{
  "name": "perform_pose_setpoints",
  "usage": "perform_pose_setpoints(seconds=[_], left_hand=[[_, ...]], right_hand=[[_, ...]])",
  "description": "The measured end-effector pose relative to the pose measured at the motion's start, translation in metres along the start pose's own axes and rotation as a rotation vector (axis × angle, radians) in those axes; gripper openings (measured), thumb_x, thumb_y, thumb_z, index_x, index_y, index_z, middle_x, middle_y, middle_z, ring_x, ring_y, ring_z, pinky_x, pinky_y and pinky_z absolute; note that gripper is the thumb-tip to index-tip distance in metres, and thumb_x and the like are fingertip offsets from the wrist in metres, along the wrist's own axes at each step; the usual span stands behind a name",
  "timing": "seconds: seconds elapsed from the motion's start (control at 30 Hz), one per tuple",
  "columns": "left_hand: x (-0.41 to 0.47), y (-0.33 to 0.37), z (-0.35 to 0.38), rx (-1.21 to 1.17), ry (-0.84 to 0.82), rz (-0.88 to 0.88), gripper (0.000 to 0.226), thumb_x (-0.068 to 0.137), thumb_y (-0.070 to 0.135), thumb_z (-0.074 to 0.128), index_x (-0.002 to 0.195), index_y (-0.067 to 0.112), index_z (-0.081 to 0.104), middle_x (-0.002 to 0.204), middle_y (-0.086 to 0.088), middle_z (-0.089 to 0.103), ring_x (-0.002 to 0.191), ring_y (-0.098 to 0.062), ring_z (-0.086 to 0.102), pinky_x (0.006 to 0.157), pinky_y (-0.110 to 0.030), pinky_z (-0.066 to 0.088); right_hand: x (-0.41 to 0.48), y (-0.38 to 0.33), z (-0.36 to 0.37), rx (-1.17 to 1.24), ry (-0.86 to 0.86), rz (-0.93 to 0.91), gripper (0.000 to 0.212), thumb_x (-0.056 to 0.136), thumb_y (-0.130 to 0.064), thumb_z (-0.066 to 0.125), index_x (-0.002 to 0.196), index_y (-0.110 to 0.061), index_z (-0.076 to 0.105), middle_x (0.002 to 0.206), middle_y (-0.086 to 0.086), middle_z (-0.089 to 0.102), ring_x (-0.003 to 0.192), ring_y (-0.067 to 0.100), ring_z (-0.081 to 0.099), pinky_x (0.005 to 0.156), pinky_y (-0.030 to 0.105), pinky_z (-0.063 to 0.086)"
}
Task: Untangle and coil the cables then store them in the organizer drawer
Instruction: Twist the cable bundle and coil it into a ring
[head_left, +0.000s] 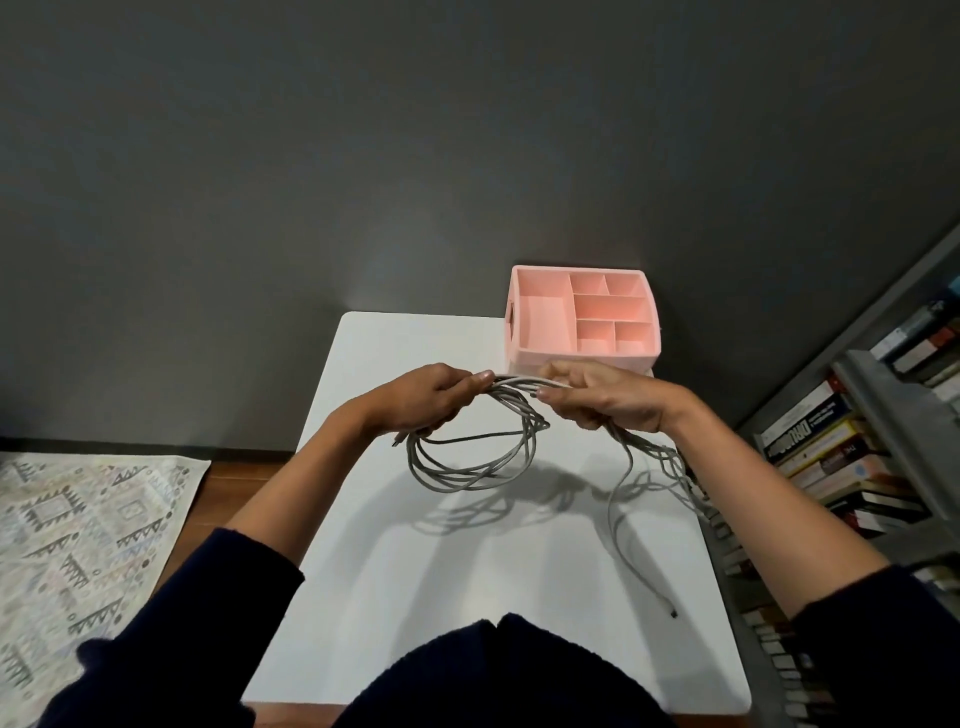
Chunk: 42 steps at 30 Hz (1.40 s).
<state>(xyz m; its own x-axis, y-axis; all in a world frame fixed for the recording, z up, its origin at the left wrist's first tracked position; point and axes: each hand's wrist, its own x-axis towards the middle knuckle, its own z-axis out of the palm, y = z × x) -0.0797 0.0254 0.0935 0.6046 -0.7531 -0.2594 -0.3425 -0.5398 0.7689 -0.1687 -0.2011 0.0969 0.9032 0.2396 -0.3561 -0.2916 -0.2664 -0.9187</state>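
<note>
A grey cable (467, 467) hangs in several loops above the white table (395, 571). My left hand (426, 397) grips the top left of the coil. My right hand (602, 400) holds the same bundle at its top right. Loose grey strands trail from under my right hand down to the right, and one end with a dark plug (673, 613) dangles near the table's right edge. A short cable end sticks out below my left hand. The pink organizer (524, 338), with several open compartments on top, stands at the table's far right corner, just behind my right hand.
A bookshelf (852, 457) full of books stands close along the table's right side. A patterned rug (78, 545) lies on the wooden floor to the left. A dark grey wall rises behind the table.
</note>
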Motion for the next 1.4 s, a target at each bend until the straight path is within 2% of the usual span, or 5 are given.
perform_pose_setpoints(seconds=[0.27, 0.73, 0.87, 1.07, 1.4], left_hand=[[-0.001, -0.002, -0.005, -0.012, -0.043, -0.029, 0.048, 0.098, 0.051, 0.037, 0.065, 0.015, 0.040, 0.054, 0.001, 0.037, 0.044, -0.012, 0.034, 0.046, -0.023, 0.037], [0.001, -0.007, 0.006, 0.421, 0.155, 0.168, 0.041, 0.096, 0.052, 0.037, 0.087, 0.012, 0.039, 0.056, -0.002, 0.043, 0.055, -0.022, 0.043, 0.056, -0.036, 0.032], [-0.001, -0.008, 0.010, 0.458, 0.137, 0.215, 0.034, 0.100, 0.048, 0.033, 0.084, 0.020, 0.046, 0.056, 0.009, 0.044, 0.056, -0.011, 0.046, 0.057, -0.030, 0.031], [-0.003, -0.005, -0.004, 0.244, 0.095, 0.217, 0.035, 0.102, 0.035, 0.036, 0.069, 0.029, 0.045, 0.056, 0.011, 0.042, 0.053, 0.001, 0.045, 0.056, -0.013, 0.034], [0.000, -0.018, -0.025, 0.097, 0.110, 0.179, 0.041, 0.101, 0.038, 0.035, 0.068, 0.015, 0.040, 0.054, 0.005, 0.037, 0.044, -0.006, 0.032, 0.050, -0.018, 0.032]], right_hand=[[-0.001, 0.019, 0.011, -0.731, 0.491, -0.292, 0.024, 0.099, -0.032, 0.048, 0.086, -0.016, 0.060, 0.069, -0.014, 0.054, 0.068, 0.004, 0.050, 0.064, 0.028, 0.037], [0.000, -0.006, 0.006, 0.179, 0.152, 0.139, 0.050, 0.096, -0.019, 0.036, 0.047, -0.029, 0.030, 0.047, -0.011, 0.017, 0.039, 0.003, 0.011, 0.040, 0.020, 0.004], [-0.001, -0.001, -0.005, 0.151, 0.084, 0.164, 0.044, 0.097, -0.028, 0.044, 0.054, -0.022, 0.042, 0.049, -0.009, 0.020, 0.042, 0.005, 0.013, 0.044, 0.023, 0.005], [-0.014, 0.013, -0.017, 0.081, 0.020, -0.065, 0.041, 0.079, -0.013, 0.072, 0.115, -0.007, 0.054, 0.086, 0.005, 0.062, 0.070, 0.006, 0.052, 0.053, 0.015, 0.035], [-0.005, 0.032, -0.010, -0.408, 0.540, -0.219, 0.021, 0.098, -0.022, 0.053, 0.091, -0.008, 0.067, 0.068, 0.000, 0.059, 0.064, 0.008, 0.050, 0.065, 0.029, 0.042]])
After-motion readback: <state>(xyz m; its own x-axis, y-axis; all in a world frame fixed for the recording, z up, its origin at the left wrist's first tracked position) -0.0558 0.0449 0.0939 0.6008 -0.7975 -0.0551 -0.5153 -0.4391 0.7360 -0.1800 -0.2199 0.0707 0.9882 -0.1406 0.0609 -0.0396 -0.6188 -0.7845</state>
